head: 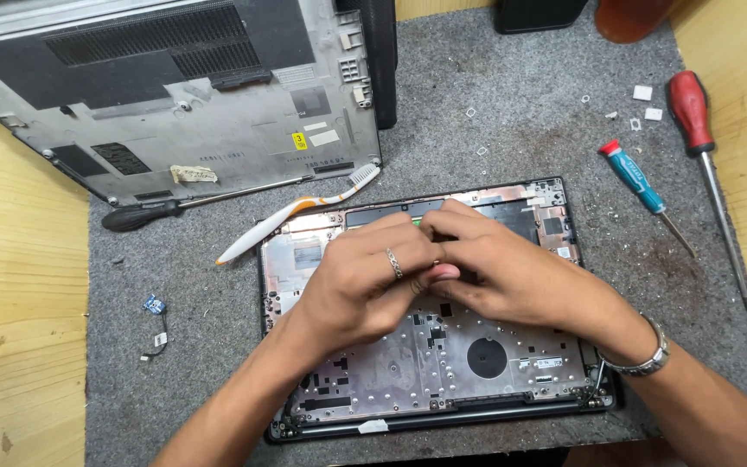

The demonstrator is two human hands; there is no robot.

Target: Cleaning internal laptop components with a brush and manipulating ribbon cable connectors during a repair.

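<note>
Grey felt mat [477, 112] over a light wood bench [19, 329], speckled w/ white plastic crumbs and a rusty stain at right. Centre: opened laptop chassis [408, 372], inner metal frame exposed, round fan cut-out lower right, white tape strip on the front edge.

Both hands meet over the chassis's upper middle. Left hand [360, 281], ring on one finger, lies knuckles-up; right hand [503, 272], metal bracelet at the wrist, comes in from the right w/ fingertips tucked against the left's. Fingers pinched together on sth small at the frame, hidden by the hands, so can't tell what it is or whether it's gripped.

Top left: removed laptop bottom cover [175, 95], grey w/ black vent panels; small yellow square sticker and white rectangular label near its right edge, scrap of beige tape lower down. Below it a black-handled screwdriver [175, 207] and a white-orange toothbrush [291, 216], bristles by the cover's corner. Left of chassis: small blue board w/ cable [156, 316]. Right: teal-handled screwdriver [646, 195], red-handled screwdriver [706, 156], well apart from the hands.
</note>
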